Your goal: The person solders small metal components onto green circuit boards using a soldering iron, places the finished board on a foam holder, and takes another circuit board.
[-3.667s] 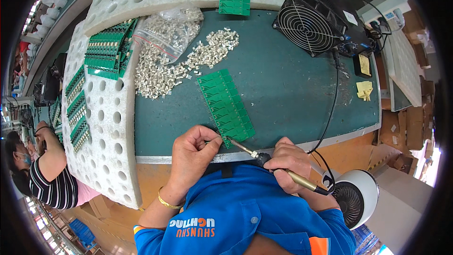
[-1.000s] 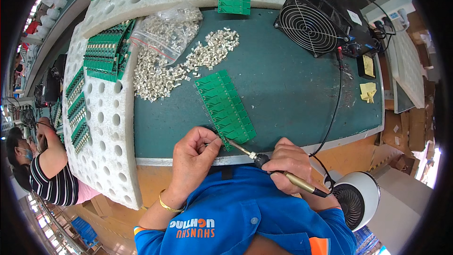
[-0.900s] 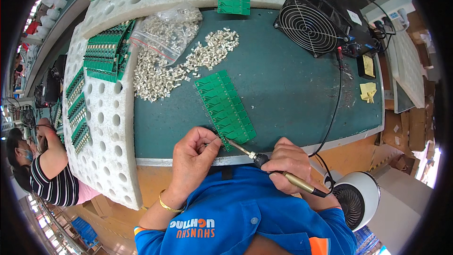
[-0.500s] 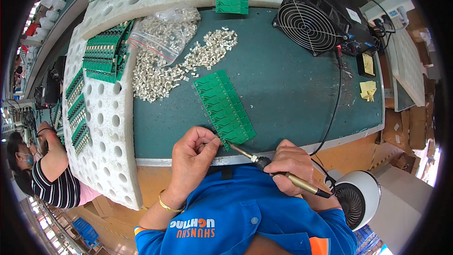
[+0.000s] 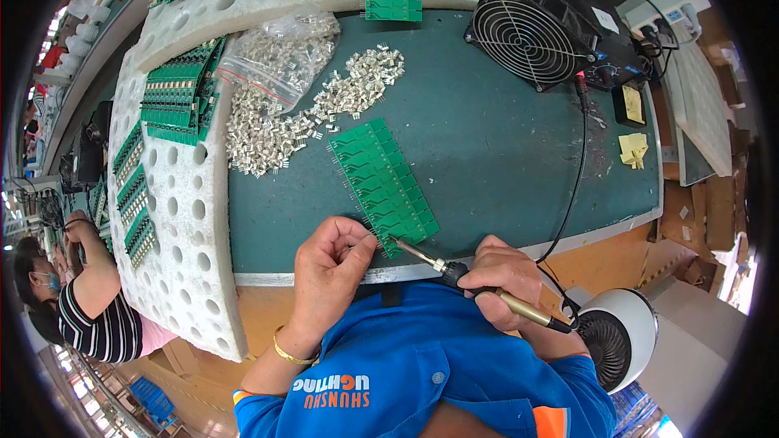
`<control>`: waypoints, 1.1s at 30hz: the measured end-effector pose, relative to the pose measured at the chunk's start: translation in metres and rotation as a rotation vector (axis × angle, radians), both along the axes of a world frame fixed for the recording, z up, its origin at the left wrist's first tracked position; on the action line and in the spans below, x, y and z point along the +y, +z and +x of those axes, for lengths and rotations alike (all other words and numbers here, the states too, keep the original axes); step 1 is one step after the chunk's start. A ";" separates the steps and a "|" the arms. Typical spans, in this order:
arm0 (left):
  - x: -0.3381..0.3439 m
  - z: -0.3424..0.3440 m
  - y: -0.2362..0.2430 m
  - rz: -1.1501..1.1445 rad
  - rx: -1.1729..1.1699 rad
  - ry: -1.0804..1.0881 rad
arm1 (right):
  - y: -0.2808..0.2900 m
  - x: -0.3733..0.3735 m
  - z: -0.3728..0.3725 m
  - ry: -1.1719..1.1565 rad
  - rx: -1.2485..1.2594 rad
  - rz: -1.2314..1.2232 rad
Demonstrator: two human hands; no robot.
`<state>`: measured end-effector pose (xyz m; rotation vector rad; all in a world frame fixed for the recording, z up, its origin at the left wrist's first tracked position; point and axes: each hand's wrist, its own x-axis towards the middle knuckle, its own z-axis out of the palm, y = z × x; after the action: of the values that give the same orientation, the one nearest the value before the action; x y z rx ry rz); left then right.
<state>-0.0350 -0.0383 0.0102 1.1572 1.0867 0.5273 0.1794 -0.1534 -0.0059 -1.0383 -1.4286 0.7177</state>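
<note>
A green circuit board (image 5: 385, 182) lies slantwise on the table, with fine pins along its left edge. My left hand (image 5: 334, 264) is closed in a pinch at the board's near left corner; whatever its fingertips hold is too small to make out. In my right hand (image 5: 505, 280) is a soldering iron (image 5: 454, 272), gripped like a pen. Its tip touches or hovers just over the near end of the board, close to my left fingertips. Beyond the board lies a loose heap of small white connectors (image 5: 264, 139), beside a clear zip bag (image 5: 284, 53) of the same parts.
White foam trays (image 5: 185, 219) with round holes border the left and far sides, carrying several boards (image 5: 174, 89). A black fan (image 5: 531, 28) stands far right, near a yellow sponge (image 5: 633, 150). The iron's cable (image 5: 574, 186) crosses the right side. A co-worker (image 5: 93, 300) sits at left.
The iron's tip has shifted slightly away from me and left, further onto the board. My left hand keeps its pinch at the same corner.
</note>
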 end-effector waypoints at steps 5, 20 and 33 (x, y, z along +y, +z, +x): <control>0.000 0.001 0.002 -0.003 -0.003 0.005 | -0.001 0.004 0.000 0.004 -0.007 -0.007; -0.001 -0.004 -0.001 0.058 0.047 -0.048 | 0.004 0.012 0.004 0.060 -0.053 -0.037; -0.008 -0.008 0.008 0.281 0.207 0.004 | 0.002 0.007 0.019 0.019 0.038 -0.057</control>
<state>-0.0434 -0.0459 0.0182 1.4812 1.2187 0.5856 0.1981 -0.1467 -0.0035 -1.0509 -1.3943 0.7913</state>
